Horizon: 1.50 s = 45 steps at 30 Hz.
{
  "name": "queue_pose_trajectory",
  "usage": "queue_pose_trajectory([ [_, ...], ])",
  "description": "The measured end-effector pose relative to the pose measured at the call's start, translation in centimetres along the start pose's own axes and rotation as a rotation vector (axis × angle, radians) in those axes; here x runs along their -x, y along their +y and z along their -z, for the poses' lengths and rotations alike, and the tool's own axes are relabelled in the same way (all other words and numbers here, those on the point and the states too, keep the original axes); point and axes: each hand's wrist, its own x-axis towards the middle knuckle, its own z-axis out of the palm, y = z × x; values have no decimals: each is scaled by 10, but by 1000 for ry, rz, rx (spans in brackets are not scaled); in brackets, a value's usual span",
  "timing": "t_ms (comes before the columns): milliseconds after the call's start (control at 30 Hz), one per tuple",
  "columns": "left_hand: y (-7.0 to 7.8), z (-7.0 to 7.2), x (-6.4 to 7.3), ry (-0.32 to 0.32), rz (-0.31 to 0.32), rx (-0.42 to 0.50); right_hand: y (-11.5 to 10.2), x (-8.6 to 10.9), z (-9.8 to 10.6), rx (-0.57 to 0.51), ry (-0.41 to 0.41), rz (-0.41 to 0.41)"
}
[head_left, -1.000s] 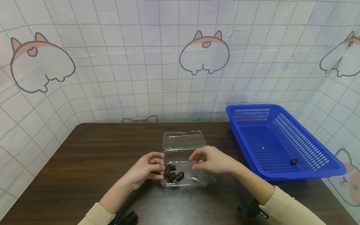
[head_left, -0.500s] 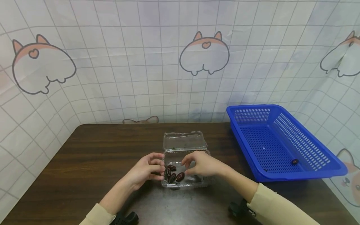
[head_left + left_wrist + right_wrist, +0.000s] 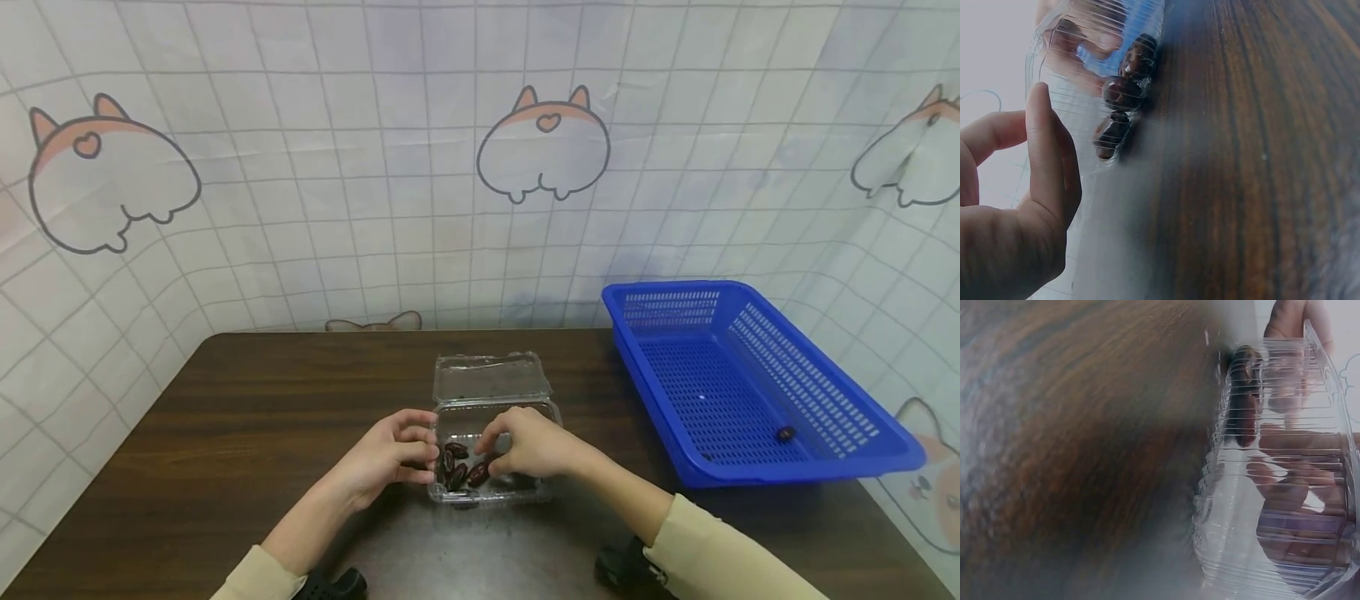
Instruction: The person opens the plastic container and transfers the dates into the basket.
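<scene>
A clear plastic clamshell box [image 3: 517, 492] stands on the table with its lid tipped back. Several dark brown, wrinkled dates [image 3: 455, 477] lie in its left part; they show through the ribbed wall in the left wrist view as dates [image 3: 1121, 94]. My left hand [image 3: 393, 457] rests its fingertips against the box's left side, with fingers fairly straight. Inside the box is my right hand [image 3: 531, 443], bent fingers pointing down and thumb apart from them, beside the rightmost date [image 3: 477, 475]. Nothing is visibly pinched. The right wrist view shows these fingers only through the plastic wall.
A blue slotted basket [image 3: 652, 400] stands at the right of the table, with a single date [image 3: 785, 434] on its floor. The brown wooden table [image 3: 247, 417] meets a white grid-patterned cloth [image 3: 420, 200] at the back and sides.
My right hand has moved left and down inside the box, towards the dates. The left hand stays at the box's left side.
</scene>
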Motion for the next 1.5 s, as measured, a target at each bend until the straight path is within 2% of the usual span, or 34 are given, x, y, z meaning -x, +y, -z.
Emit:
queue_pose_trajectory([
  [167, 0, 2, 0, 2, 1, 0, -1, -3, -4, 13, 17, -8],
  [533, -1, 1, 1, -7, -4, 2, -2, -3, -9, -49, -49, -37],
  [900, 0, 0, 2, -8, -8, 7, -4, -3, -12, -54, -66, -13],
  [1300, 0, 0, 1, -12, -8, -4, -4, -1, -4, -108, -12, -41],
  [1500, 0, 0, 0, -5, -4, -8, -5, 4, 4, -194, 35, -31],
])
